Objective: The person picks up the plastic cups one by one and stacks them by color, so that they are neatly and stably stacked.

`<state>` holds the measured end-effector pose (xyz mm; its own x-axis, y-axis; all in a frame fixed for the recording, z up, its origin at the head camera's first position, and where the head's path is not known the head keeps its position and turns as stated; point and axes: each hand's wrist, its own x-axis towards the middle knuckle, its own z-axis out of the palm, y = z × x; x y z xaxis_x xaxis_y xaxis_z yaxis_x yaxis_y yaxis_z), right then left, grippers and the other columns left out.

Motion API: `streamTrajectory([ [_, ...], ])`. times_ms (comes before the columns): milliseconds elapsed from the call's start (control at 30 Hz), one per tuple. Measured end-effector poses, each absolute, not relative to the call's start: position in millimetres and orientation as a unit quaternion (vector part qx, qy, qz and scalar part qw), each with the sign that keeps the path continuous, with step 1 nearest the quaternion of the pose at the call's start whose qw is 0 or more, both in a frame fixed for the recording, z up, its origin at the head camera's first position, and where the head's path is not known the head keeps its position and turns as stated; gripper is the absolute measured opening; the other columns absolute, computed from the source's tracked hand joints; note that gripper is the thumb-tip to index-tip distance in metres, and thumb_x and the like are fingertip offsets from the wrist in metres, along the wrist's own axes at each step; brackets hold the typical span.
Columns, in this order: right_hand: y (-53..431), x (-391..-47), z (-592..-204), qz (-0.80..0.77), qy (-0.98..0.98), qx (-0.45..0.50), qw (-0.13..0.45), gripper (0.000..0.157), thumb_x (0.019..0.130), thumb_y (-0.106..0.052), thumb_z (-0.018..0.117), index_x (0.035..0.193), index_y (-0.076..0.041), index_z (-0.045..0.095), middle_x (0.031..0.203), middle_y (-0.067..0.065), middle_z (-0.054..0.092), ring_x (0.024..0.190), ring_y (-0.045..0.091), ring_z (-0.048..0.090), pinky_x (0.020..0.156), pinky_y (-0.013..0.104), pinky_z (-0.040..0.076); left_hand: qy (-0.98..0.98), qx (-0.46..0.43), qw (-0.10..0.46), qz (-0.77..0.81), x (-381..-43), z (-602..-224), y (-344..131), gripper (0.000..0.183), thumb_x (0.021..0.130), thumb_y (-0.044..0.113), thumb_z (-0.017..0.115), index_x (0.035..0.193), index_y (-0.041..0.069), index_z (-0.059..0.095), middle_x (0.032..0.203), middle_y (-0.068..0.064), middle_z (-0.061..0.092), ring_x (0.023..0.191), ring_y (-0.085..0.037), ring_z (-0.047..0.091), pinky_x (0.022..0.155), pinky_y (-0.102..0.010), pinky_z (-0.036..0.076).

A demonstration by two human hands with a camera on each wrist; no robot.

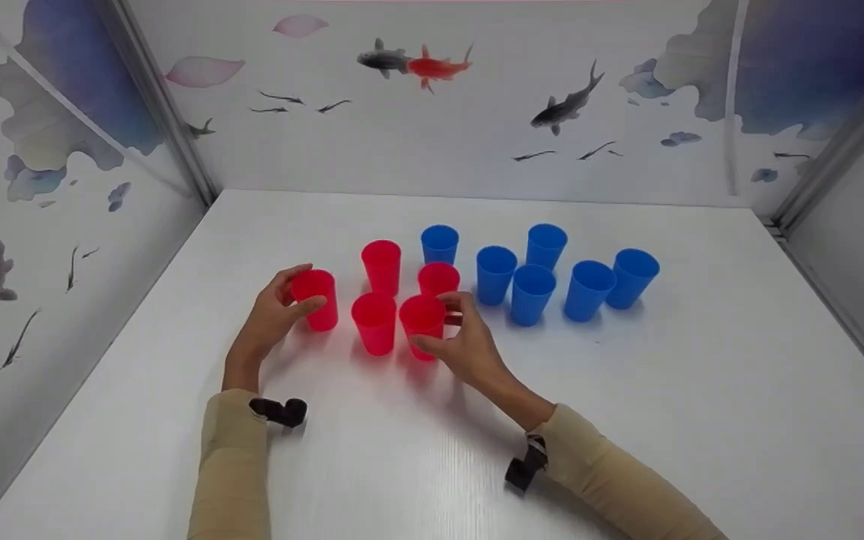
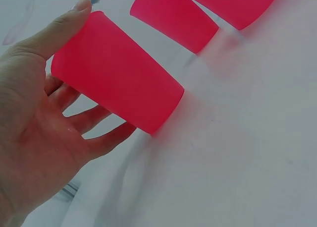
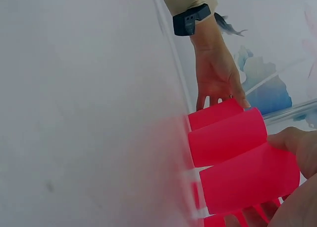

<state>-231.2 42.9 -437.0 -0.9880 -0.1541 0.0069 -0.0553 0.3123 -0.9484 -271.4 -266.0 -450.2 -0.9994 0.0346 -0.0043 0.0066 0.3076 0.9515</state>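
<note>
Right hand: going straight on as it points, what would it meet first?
The right hand would first meet the red cup it holds; beyond that, perhaps the neighbouring red cup, though depth is unclear.

Both arms (image 1: 233,457) forward, fingers (image 2: 116,138) curved

There are five red cups (image 1: 375,326) and six blue cups (image 1: 532,297).

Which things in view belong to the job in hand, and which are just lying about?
Likely part of the job:
left-hand red cup, held by the left hand
right-hand red cup, held by the right hand
three other red cups, standing nearby

Apparently just standing about:
six blue cups, touched by neither hand, though they may belong too
</note>
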Motion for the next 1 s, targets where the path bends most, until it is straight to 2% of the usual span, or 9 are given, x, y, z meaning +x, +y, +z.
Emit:
streamTrajectory([
  [567,40,-235,-372,-0.598,0.795,-0.101,-0.011,0.081,0.075,-0.016,0.088,0.138,-0.015,0.039,0.137,0.005,0.052,0.13,0.023,0.049,0.089,0.037,0.061,0.816,-0.006,0.003,0.577,-275,-456,-265,0.09,0.083,0.048,0.079,0.153,0.017,0.032,0.151,-0.01,0.047,0.139,-0.027,0.045,0.108,-0.043,0.051],
  [833,28,-244,-346,-0.593,0.792,-0.145,-0.008,0.083,0.077,-0.019,0.086,0.145,-0.015,0.039,0.14,0.007,0.052,0.128,0.024,0.052,0.091,0.037,0.06,0.822,-0.01,0.001,0.57,-273,-457,-266,0.086,0.084,0.048,0.078,0.154,0.023,0.036,0.153,-0.008,0.045,0.142,-0.027,0.042,0.109,-0.045,0.049],
  [1000,15,-250,-336,-0.592,0.789,-0.162,0.013,0.082,0.078,-0.015,0.085,0.146,-0.018,0.04,0.141,0.006,0.051,0.127,0.024,0.052,0.091,0.037,0.06,0.818,-0.012,-0.003,0.576,-273,-457,-267,0.087,0.085,0.045,0.077,0.156,0.023,0.032,0.156,-0.008,0.044,0.142,-0.027,0.044,0.11,-0.045,0.048],
])
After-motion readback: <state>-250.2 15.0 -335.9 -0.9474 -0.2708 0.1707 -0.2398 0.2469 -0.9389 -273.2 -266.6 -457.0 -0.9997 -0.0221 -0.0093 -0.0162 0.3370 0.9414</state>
